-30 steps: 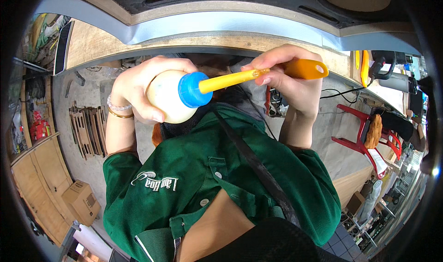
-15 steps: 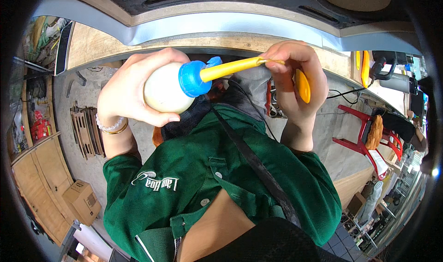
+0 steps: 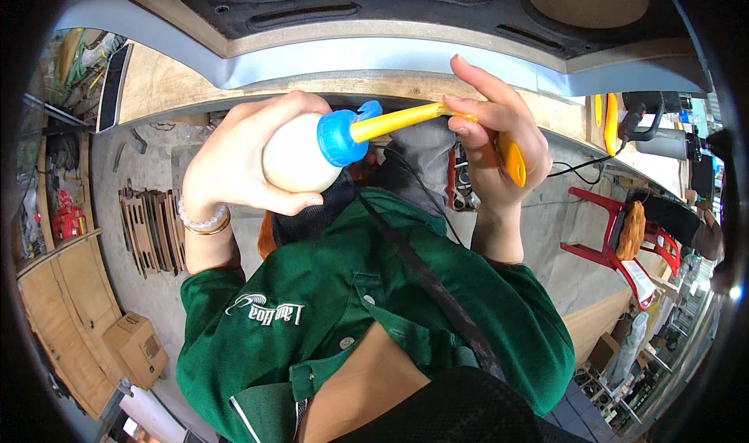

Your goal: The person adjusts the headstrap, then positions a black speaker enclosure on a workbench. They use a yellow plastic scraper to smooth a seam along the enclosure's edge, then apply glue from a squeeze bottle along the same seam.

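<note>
My left hand (image 3: 234, 158) is wrapped round a squeeze bottle (image 3: 292, 158) with pale cream contents, tilted on its side. Its blue screw cap (image 3: 337, 140) faces right, and a small blue flap stands up beside the long yellow nozzle (image 3: 398, 121). At the nozzle's tip, the thumb and a finger of my right hand (image 3: 507, 123) pinch together, while another finger points upward. A yellow plastic tool (image 3: 512, 160) with a rounded end is tucked in that same palm; the rest of it is hidden by the fingers.
A large black panel with round openings (image 3: 468, 14), edged in light blue, stands over the wooden bench (image 3: 164, 84). More yellow tools (image 3: 610, 123) and a corded device (image 3: 659, 127) lie at the right. A red stool (image 3: 597, 232), stacked wooden pieces (image 3: 148, 232) and a cardboard box (image 3: 135, 349) are around me.
The bottle and my left hand have shifted slightly right. One finger of my right hand has lifted off and straightened upward; the pinch at the nozzle tip stays.
</note>
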Demonstrator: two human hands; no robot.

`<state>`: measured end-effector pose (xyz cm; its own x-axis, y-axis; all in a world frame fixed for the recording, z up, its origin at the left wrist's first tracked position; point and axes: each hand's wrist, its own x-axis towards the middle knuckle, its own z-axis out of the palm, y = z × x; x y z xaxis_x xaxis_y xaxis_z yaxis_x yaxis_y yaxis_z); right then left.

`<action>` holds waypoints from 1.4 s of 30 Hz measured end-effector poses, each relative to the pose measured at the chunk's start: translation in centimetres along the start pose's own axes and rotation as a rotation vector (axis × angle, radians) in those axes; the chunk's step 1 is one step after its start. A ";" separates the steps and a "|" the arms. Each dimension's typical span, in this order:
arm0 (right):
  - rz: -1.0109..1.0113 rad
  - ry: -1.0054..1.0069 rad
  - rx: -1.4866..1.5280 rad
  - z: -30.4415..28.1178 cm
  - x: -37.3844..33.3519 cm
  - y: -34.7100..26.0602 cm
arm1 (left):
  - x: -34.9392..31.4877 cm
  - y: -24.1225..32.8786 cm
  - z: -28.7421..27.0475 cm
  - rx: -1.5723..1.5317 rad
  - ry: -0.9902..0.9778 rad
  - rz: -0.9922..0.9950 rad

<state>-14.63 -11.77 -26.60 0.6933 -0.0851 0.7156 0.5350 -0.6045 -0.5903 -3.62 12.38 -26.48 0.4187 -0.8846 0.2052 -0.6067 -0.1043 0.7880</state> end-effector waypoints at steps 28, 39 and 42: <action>0.013 -0.072 0.149 -0.9 1.0 0.1 | 0.1 1.0 0.1 0.165 0.077 0.053; -0.194 -0.024 -0.039 -0.6 1.4 0.5 | -0.1 1.5 0.3 0.192 0.126 0.025; -0.159 -0.053 0.003 -1.0 1.2 0.2 | -0.2 1.5 0.3 0.199 0.127 0.030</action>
<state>-14.17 -12.81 -25.52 0.6242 0.0539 0.7794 0.6415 -0.6049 -0.4719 -4.84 12.31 -25.49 0.4725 -0.8259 0.3076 -0.7358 -0.1776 0.6536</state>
